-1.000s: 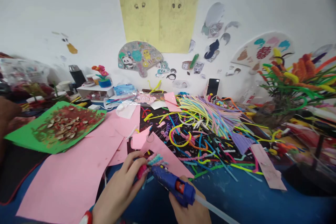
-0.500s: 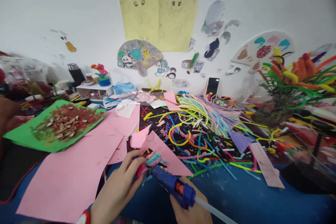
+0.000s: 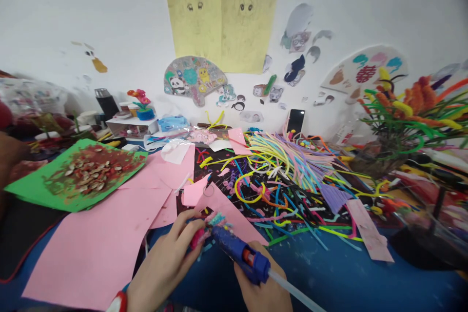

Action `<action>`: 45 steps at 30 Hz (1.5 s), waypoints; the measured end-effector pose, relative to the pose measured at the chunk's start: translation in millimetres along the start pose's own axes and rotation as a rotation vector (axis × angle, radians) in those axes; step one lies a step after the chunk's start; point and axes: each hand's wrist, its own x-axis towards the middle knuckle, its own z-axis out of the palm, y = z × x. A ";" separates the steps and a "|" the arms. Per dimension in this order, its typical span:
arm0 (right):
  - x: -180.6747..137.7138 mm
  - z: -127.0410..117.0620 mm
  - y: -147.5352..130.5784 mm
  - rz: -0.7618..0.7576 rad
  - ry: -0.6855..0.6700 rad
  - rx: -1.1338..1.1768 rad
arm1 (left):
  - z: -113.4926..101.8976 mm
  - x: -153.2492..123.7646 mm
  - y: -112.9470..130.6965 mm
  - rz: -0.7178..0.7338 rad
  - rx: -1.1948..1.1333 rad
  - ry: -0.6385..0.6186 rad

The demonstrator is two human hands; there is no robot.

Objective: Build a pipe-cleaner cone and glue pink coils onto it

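My right hand (image 3: 261,278) is wrapped round a blue hot glue gun (image 3: 237,252), with a long clear glue stick (image 3: 296,291) poking out of its back end. The gun's nozzle points up and left, right at a small fuzzy pipe-cleaner piece (image 3: 199,236) in pink and light blue. My left hand (image 3: 179,248) pinches that piece between thumb and fingers, which hide part of it. Whether the nozzle touches the piece I cannot tell. Just beyond lies a pink paper sheet (image 3: 237,219) with a metal ring (image 3: 208,190) near its top.
Loose pipe cleaners (image 3: 292,156) heap across the middle and right. At left lie large pink sheets (image 3: 95,243) and green paper (image 3: 32,187) bearing shells. Another person's arm (image 3: 10,156) shows at the left edge. A vase of pipe-cleaner flowers (image 3: 417,112) stands at right.
The glue gun and my right hand have shifted very slightly to the left. My left hand still pinches the fuzzy piece, which looks slightly turned.
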 end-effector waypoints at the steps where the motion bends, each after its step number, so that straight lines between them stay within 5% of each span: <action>1: -0.3 -0.2 0.6 -0.007 0.007 -0.015 | 0.0 -0.2 0.0 -0.003 0.000 -0.001; 16: -5.4 2.2 4.0 -0.053 0.067 -0.045 | -0.5 -0.4 1.0 -0.068 0.002 0.016; 28: -5.9 -2.6 -1.3 -0.041 -0.027 -0.069 | -1.4 -1.3 -0.5 -0.030 0.012 0.022; 45: 1.6 3.6 6.5 -0.115 0.176 0.169 | 2.1 -3.5 -1.7 -0.025 0.027 0.048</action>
